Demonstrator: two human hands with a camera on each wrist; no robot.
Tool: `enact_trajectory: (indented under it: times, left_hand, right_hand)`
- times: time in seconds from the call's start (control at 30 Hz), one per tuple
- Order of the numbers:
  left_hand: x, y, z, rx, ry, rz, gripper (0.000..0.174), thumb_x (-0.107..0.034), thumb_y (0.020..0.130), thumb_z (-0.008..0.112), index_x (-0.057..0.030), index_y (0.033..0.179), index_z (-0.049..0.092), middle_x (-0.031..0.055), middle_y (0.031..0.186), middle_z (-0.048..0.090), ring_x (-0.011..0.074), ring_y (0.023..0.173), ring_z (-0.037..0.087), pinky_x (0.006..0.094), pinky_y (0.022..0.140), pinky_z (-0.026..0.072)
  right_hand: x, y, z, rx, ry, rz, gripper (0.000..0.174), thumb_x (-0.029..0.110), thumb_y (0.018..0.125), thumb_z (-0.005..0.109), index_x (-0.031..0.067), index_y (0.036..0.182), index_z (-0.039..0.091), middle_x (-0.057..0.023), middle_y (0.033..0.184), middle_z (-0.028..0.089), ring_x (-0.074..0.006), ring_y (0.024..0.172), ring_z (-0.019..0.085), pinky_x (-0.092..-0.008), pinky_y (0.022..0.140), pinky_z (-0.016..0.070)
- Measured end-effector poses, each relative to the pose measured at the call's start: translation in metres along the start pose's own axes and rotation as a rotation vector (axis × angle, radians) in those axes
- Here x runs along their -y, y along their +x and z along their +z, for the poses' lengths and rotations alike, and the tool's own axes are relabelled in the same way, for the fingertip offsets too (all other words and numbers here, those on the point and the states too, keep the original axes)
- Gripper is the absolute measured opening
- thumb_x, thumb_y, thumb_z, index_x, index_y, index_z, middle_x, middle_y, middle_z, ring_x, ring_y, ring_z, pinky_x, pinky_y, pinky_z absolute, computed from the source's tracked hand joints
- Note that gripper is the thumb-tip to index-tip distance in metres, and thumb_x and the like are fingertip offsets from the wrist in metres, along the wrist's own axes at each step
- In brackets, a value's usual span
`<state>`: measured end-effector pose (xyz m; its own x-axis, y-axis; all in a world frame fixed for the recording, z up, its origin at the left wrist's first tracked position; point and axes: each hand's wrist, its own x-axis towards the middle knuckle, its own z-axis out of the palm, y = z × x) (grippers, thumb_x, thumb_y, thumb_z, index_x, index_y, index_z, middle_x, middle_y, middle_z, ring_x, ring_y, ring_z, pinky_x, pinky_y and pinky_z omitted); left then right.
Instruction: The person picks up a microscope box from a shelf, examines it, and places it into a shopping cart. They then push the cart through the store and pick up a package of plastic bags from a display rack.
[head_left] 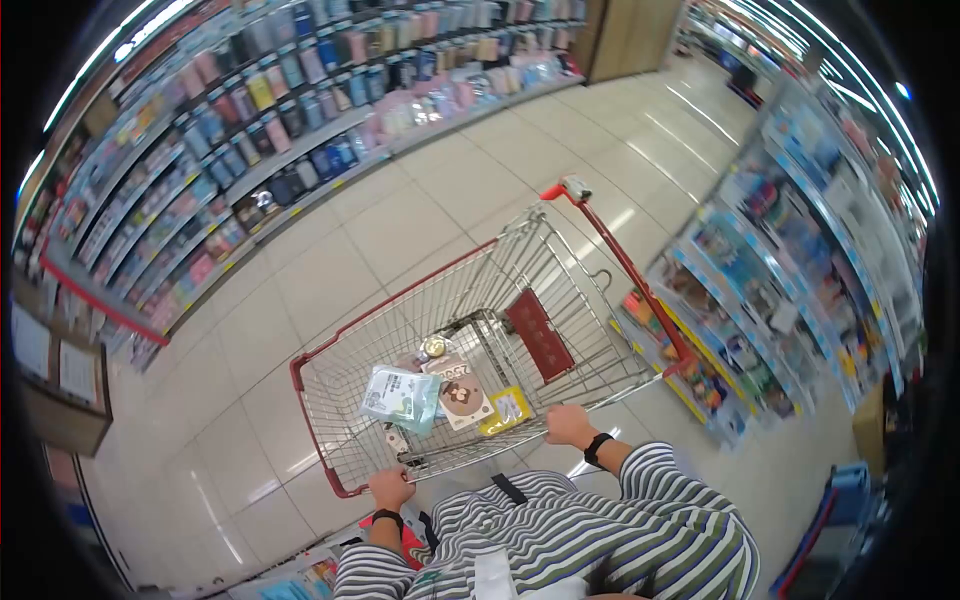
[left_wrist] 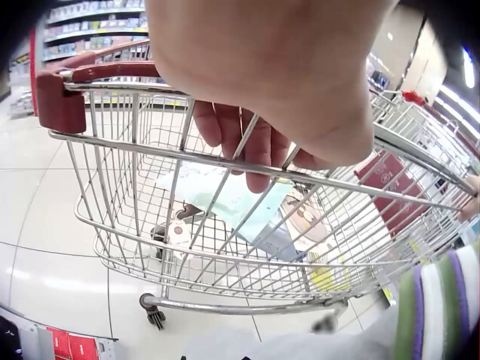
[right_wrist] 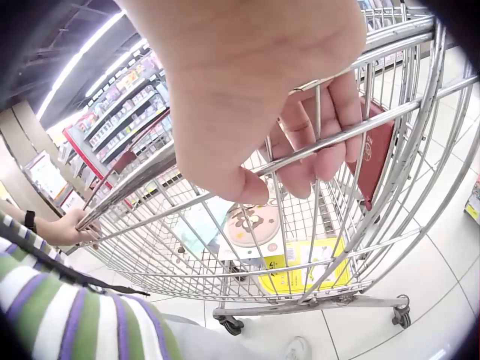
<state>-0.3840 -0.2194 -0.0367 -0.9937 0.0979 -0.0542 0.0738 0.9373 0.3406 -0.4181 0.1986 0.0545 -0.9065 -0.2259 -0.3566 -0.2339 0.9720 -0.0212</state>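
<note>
A wire shopping cart (head_left: 298, 374) with red trim stands side-on before me. Near its front corner, my left hand (head_left: 390, 490) holds the near side's top rail; in the left wrist view its fingers (left_wrist: 259, 146) hang over the rail inside the basket. Further toward the handle, my right hand (head_left: 570, 427) grips the same rail, with its thumb (right_wrist: 244, 187) on the near side and fingers inside. On the basket floor lie a pale green-and-white pack (head_left: 392, 396), a flat package with a brown round picture (head_left: 463, 393), a yellow pack (head_left: 507, 411) and a small round item (head_left: 434, 346).
The cart's red handle bar (head_left: 625, 265) is at the right, close to a display rack (head_left: 770, 300) of packaged goods. Long shelves (head_left: 270, 130) run across the tiled aisle (head_left: 400, 220). A brown box-like stand (head_left: 60, 385) is at the left, and blue goods (head_left: 830, 530) lie low at the right.
</note>
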Motion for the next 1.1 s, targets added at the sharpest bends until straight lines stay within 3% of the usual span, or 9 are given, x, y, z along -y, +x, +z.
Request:
enact_trajectory:
  times: [0.33,0.43,0.5,0.57,0.7,0.77,0.83,0.97,1.1]
  left_hand:
    - [-0.057,0.002,-0.051,0.260,0.053,-0.150,0.028,-0.036,0.062,0.065,-0.0140,0.079,0.066,0.0120,0.073,0.065,0.0320,0.071,0.063,0.0455,0.060,0.0501]
    - [-0.058,-0.004,-0.041,0.197,0.057,-0.149,0.023,-0.030,0.058,0.065,-0.0094,0.069,0.065,0.0127,0.065,0.062,0.0304,0.063,0.063,0.0435,0.052,0.0487]
    - [-0.051,-0.009,-0.039,-0.024,-0.008,-0.057,0.018,-0.026,0.053,0.066,-0.0095,0.061,0.065,0.0131,0.060,0.061,0.0319,0.058,0.062,0.0421,0.051,0.0475]
    - [-0.059,-0.004,-0.036,0.107,0.026,-0.158,0.018,-0.022,0.052,0.067,-0.0084,0.063,0.066,0.0137,0.064,0.063,0.0313,0.061,0.063,0.0419,0.054,0.0485]
    - [-0.063,-0.012,-0.031,-0.057,0.041,-0.030,0.010,-0.020,0.056,0.065,-0.0101,0.058,0.064,0.0109,0.058,0.060,0.0308,0.058,0.061,0.0422,0.049,0.0442]
    - [-0.049,-0.018,-0.033,-0.101,0.043,-0.038,0.011,-0.021,0.058,0.067,-0.0110,0.061,0.065,0.0100,0.060,0.061,0.0294,0.062,0.062,0.0420,0.054,0.0449]
    - [-0.055,-0.012,-0.037,0.058,0.116,-0.139,0.008,-0.020,0.060,0.066,-0.0128,0.062,0.065,0.0066,0.062,0.062,0.0257,0.069,0.062,0.0408,0.063,0.0444]
    - [-0.049,0.004,-0.041,0.054,0.131,-0.241,0.004,-0.019,0.062,0.065,-0.0151,0.063,0.065,0.0018,0.065,0.060,0.0222,0.075,0.059,0.0394,0.072,0.0407]
    - [-0.042,0.015,-0.031,-0.161,0.166,-0.303,0.004,-0.020,0.062,0.062,-0.0169,0.063,0.065,-0.0012,0.067,0.057,0.0195,0.080,0.054,0.0376,0.074,0.0369]
  right_hand:
    - [-0.039,0.032,-0.040,0.140,-0.058,-0.023,0.035,0.039,0.065,0.067,0.0101,0.085,0.069,-0.0123,0.091,0.065,-0.0292,0.086,0.065,-0.0407,0.073,0.0529]
    - [-0.056,0.033,-0.012,0.054,-0.152,-0.103,0.035,0.037,0.062,0.069,0.0098,0.084,0.067,-0.0141,0.086,0.065,-0.0311,0.078,0.064,-0.0402,0.069,0.0524]
    - [-0.062,0.039,-0.007,0.017,-0.177,-0.161,0.038,0.043,0.063,0.068,0.0095,0.083,0.069,-0.0156,0.083,0.066,-0.0332,0.078,0.063,-0.0448,0.076,0.0501]
    - [-0.057,0.048,-0.021,0.253,-0.129,-0.022,0.044,0.047,0.066,0.066,0.0066,0.083,0.070,-0.0190,0.086,0.066,-0.0359,0.084,0.063,-0.0450,0.078,0.0498]
    - [-0.063,0.052,-0.027,0.200,-0.178,-0.151,0.045,0.046,0.069,0.066,0.0033,0.080,0.070,-0.0195,0.082,0.066,-0.0375,0.085,0.064,-0.0463,0.074,0.0508]
    - [-0.021,0.031,-0.067,0.235,-0.205,-0.066,0.046,0.041,0.072,0.062,-0.0028,0.083,0.067,-0.0243,0.082,0.064,-0.0416,0.081,0.062,-0.0475,0.075,0.0484]
    - [-0.041,0.050,-0.045,0.205,-0.188,-0.173,0.045,0.039,0.072,0.062,-0.0047,0.080,0.067,-0.0255,0.077,0.063,-0.0426,0.076,0.062,-0.0483,0.071,0.0487]
    - [-0.035,0.089,-0.058,0.163,-0.202,-0.177,0.042,0.037,0.070,0.063,-0.0039,0.077,0.067,-0.0263,0.077,0.063,-0.0419,0.078,0.063,-0.0480,0.070,0.0500]
    - [-0.023,0.124,-0.072,0.199,-0.237,-0.186,0.039,0.035,0.069,0.064,-0.0026,0.078,0.068,-0.0257,0.080,0.064,-0.0411,0.080,0.063,-0.0470,0.074,0.0503]
